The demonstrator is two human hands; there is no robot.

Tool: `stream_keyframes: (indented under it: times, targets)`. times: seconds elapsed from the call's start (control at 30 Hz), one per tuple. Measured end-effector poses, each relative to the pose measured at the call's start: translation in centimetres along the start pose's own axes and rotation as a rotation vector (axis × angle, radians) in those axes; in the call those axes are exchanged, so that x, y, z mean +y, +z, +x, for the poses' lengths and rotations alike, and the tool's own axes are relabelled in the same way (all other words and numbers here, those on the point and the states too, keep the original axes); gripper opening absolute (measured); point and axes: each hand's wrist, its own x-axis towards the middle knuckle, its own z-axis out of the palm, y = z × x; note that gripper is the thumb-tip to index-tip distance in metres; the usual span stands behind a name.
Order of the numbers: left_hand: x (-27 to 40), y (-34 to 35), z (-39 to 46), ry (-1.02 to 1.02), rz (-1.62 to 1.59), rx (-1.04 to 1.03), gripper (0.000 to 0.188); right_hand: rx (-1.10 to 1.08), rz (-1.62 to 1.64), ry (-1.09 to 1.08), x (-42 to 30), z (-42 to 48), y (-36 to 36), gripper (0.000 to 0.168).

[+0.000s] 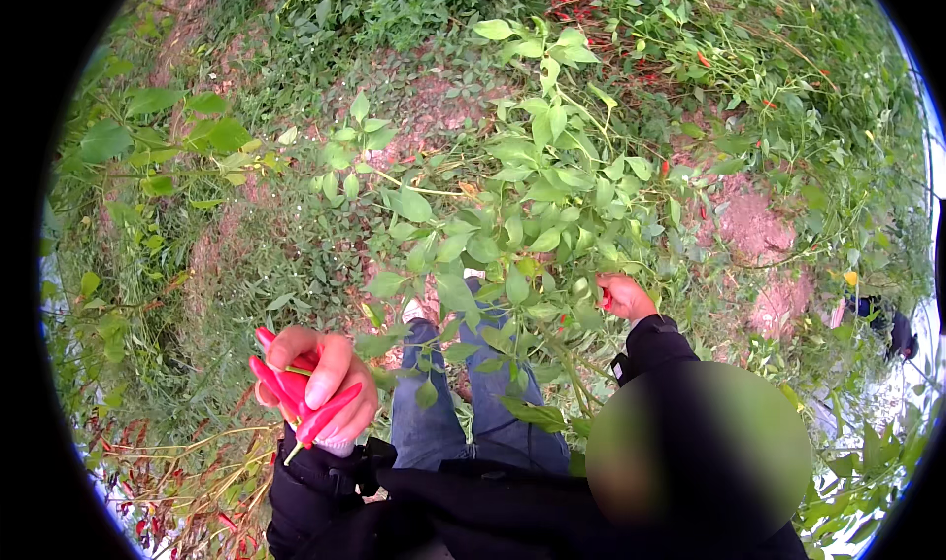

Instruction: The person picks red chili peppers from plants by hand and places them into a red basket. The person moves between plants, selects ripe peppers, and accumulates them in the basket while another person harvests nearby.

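Several red chili peppers with green stems are held in my left hand, at the lower left, its fingers curled round them. My right hand reaches into the right side of a leafy green chili plant. A bit of red, seemingly a chili pepper, shows at its fingers, which leaves partly hide. The plant stands in front of my legs and partly covers them. Another small red chili pepper shows among the leaves left of and below my right hand.
Red peppers lie in a heap on the ground at the top. More chili plants stand at the right, and dried stalks with red peppers at the lower left. Leafy branches reach in from the left. Another person is at the far right edge.
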Motion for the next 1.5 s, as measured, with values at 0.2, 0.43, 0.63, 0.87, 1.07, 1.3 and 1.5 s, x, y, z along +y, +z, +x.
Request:
stream_keyframes:
  times: [0.2, 0.43, 0.63, 0.87, 1.07, 1.3, 1.5]
  targets:
    - [-0.5, 1.8, 0.7, 0.031, -0.011, -0.014, 0.037, -0.148, -0.119, 0.001, 1.0, -0.5, -3.3, 0.016]
    - [0.1, 2.7, 0.0, 0.027, 0.014, -0.109, 0.040, 0.039, 0.013, 0.146, -0.8, -7.8, -0.1, 0.010]
    - [0.3, 3.7, -0.3, 0.024, 0.026, -0.138, 0.040, -0.251, 0.206, 0.070, 0.7, -5.8, -3.5, 0.012]
    - [0.1, 4.7, -0.2, 0.038, 0.061, -0.159, 0.039, -0.392, 0.148, 0.048, -1.1, -6.7, -2.8, 0.020]
    - [-0.5, 6.7, 0.0, 0.057, 0.100, -0.153, 0.040, 0.243, -0.815, -0.258, -1.5, -9.1, -0.7, 0.028]
    - [-1.0, 9.1, -1.2, 0.209, 0.127, -0.092, 0.039, 0.597, -1.634, -0.315, -4.3, -11.0, -0.6, 0.030]
    - [-0.6, 11.9, -2.6, 0.351, 0.191, 0.004, 0.038, 0.457, -1.890, -0.276, -6.4, -12.3, 0.2, 0.033]
